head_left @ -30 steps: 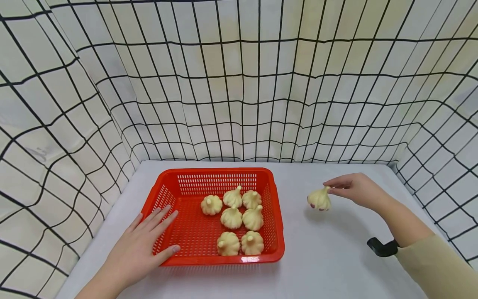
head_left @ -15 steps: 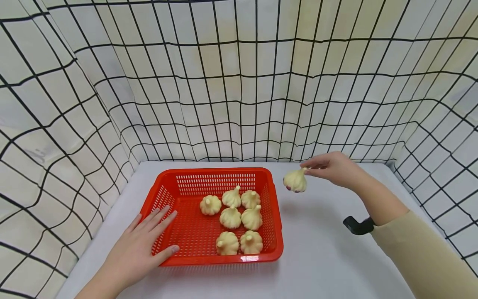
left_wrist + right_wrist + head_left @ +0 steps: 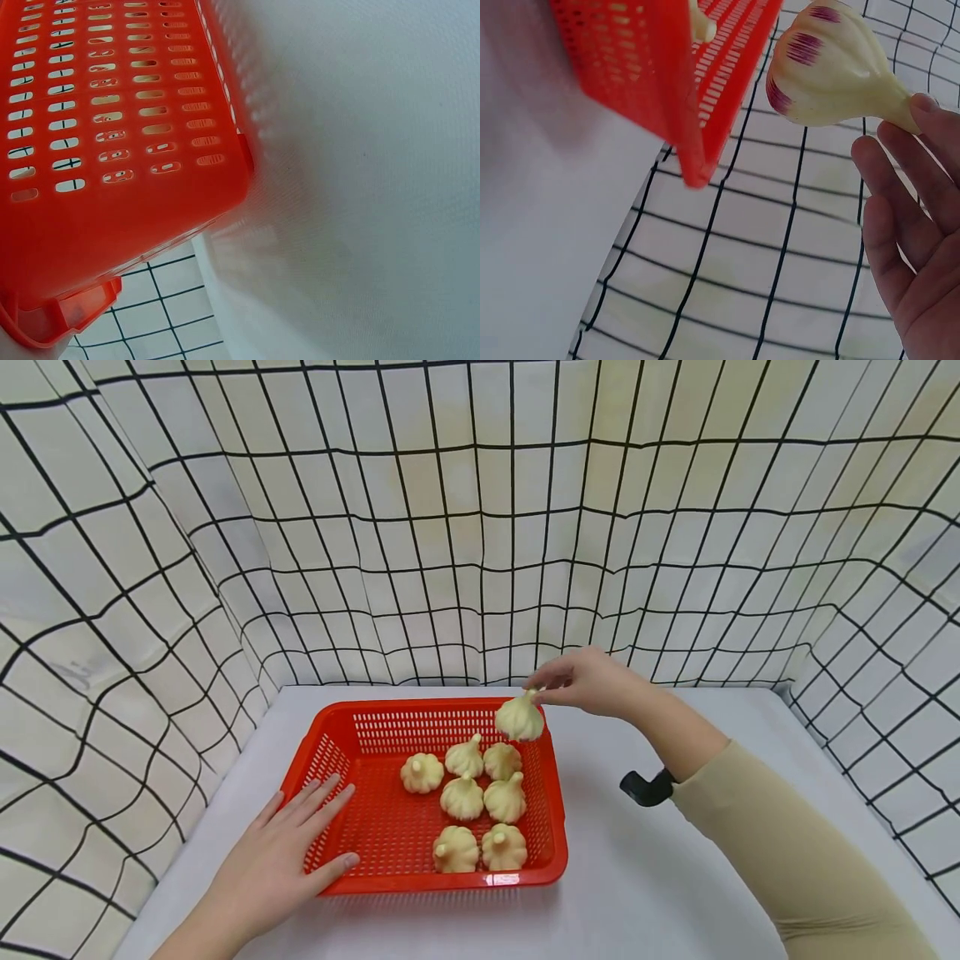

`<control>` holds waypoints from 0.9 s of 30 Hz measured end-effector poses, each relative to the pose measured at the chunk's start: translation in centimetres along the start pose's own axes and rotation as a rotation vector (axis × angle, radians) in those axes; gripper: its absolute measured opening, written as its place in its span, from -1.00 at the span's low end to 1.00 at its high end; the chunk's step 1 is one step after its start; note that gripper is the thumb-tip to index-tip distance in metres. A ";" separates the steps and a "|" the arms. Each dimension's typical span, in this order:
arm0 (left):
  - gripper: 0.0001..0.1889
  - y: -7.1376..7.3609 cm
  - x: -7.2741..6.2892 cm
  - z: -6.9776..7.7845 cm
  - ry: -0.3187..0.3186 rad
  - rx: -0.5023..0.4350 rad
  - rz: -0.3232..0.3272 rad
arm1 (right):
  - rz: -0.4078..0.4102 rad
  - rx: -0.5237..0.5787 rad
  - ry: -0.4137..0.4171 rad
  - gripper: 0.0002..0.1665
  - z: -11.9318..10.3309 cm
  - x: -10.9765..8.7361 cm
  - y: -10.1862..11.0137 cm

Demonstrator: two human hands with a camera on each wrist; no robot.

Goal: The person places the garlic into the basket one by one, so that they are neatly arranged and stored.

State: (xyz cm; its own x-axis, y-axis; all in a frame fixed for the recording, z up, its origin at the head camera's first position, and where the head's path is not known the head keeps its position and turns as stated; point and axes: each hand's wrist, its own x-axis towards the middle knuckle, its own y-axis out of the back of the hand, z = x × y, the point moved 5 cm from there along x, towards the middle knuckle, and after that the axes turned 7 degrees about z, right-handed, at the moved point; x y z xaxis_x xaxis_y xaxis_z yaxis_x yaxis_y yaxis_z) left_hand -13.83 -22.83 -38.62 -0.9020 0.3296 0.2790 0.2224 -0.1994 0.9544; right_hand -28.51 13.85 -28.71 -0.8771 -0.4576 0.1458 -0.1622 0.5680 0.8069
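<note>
A garlic bulb hangs by its stem from the thumb and fingers of my right hand, above the back right corner of a red plastic basket. The right wrist view shows the pinched garlic bulb with purple streaks on its base and my right hand around its stem. My left hand rests on the basket's left rim, fingers straight and spread. Inside the basket, several garlic bulbs sit in its middle and right part. The left wrist view shows the basket's slotted wall.
The basket stands on a white table. Black netting over pale sheeting rises behind and at both sides. A black strap or wrist device sits at my right cuff.
My right hand has moved left and upward with the garlic bulb, from over the table at the right to over the basket's back right corner. The left hand has stayed on the rim.
</note>
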 end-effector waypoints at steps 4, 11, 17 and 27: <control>-0.12 0.1 0.0 0.0 0.005 -0.005 -0.005 | -0.045 -0.007 0.040 -0.77 -1.9 1.5 -1.2; -0.12 0.1 0.0 0.0 0.003 -0.004 -0.008 | -0.138 -0.058 0.120 -0.80 -5.3 3.5 -3.8; -0.12 0.0 0.0 0.0 0.007 -0.007 -0.011 | -0.239 -0.112 0.250 -0.81 -8.0 4.2 -6.5; -0.14 -0.1 -0.1 -0.2 0.003 0.002 0.003 | -0.365 -0.220 0.386 -0.82 -10.6 4.5 -10.7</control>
State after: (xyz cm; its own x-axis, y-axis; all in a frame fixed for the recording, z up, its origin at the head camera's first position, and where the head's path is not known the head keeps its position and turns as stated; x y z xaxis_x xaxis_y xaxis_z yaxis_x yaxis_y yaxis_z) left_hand -13.84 -23.00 -38.79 -0.9023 0.3263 0.2818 0.2260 -0.1987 0.9537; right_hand -25.95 -1.50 -30.63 -0.5467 -0.8373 0.0002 -0.2897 0.1894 0.9382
